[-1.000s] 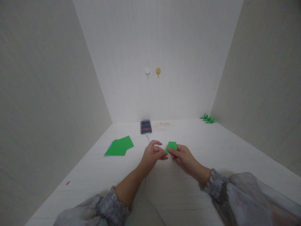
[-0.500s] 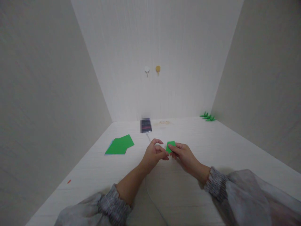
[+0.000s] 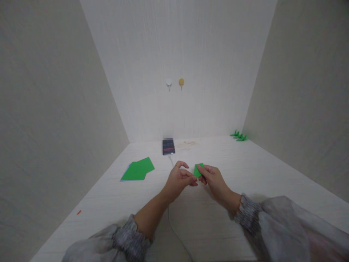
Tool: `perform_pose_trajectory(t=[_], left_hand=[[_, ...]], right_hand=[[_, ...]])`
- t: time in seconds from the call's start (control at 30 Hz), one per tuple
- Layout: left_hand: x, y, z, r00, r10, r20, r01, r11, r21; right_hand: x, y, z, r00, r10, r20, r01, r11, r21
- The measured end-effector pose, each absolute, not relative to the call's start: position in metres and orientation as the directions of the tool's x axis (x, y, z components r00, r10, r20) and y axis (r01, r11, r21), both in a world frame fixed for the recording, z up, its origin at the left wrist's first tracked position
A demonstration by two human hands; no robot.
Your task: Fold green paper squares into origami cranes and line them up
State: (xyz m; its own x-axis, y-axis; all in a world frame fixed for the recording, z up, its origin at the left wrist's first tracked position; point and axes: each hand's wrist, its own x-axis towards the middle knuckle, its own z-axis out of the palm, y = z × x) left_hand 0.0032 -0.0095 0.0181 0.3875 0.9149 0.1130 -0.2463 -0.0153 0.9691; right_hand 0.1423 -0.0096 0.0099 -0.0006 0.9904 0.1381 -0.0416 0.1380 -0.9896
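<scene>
Head view looks down a white table (image 3: 245, 174) closed in by pale walls on three sides. Both hands meet over the middle of the table, a little nearer the front edge than the back. The right hand (image 3: 214, 178) pinches a small folded green paper (image 3: 199, 169) between thumb and fingers, clamped on its lower right part so that most of the piece stands clear above the knuckles, tilted up toward the camera; held that way, the face and edges stay in sight. The left hand (image 3: 178, 179) is closed with its fingertips together at the paper's left edge, touching it or just beside it; whether it truly grips the edge cannot be told. It looks like a two-handed hold for working a crease: one hand steadies, the other works the edge. The paper is off the table, in the air between the hands.

Flat green sheets (image 3: 138, 169) lie well apart toward the left edge, within reach of the left hand, likely a supply. A dark phone (image 3: 168, 146) stands at the back edge, with a cable (image 3: 174, 233) running from it under the hands toward the front edge. Small green folded figures (image 3: 238, 136) sit in the back right corner, out of the way. Two hooks (image 3: 175, 83) hang on the back wall. A red speck (image 3: 79, 212) lies near the front left edge.
</scene>
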Motion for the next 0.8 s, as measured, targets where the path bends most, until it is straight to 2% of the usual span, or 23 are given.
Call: perform_pose_trajectory(t=[0.13,0.27,0.4,0.5,0.8], left_hand=[[0.002,-0.01,0.014,0.391,0.916,0.088,-0.248,0.013,0.969],[0.0,-0.009,0.009,0.396,0.915,0.069,-0.257,0.039,0.966],[-0.002,-0.004,0.006,0.356,0.933,0.049,-0.22,0.033,0.975],[-0.003,0.0,0.001,0.359,0.933,0.034,-0.196,0.04,0.98],[-0.005,0.002,-0.002,0.22,0.975,0.009,-0.245,0.046,0.968]], right_hand=[[0.143,-0.008,0.01,-0.007,0.991,0.13,-0.029,0.13,-0.991],[0.146,-0.006,0.003,-0.15,0.98,0.131,-0.041,0.126,-0.991],[0.147,-0.005,-0.006,-0.268,0.963,0.023,0.047,0.037,-0.998],[0.147,-0.004,-0.009,-0.273,0.962,-0.032,0.104,-0.003,-0.995],[0.153,0.001,-0.005,-0.265,0.948,0.174,0.025,0.188,-0.982]])
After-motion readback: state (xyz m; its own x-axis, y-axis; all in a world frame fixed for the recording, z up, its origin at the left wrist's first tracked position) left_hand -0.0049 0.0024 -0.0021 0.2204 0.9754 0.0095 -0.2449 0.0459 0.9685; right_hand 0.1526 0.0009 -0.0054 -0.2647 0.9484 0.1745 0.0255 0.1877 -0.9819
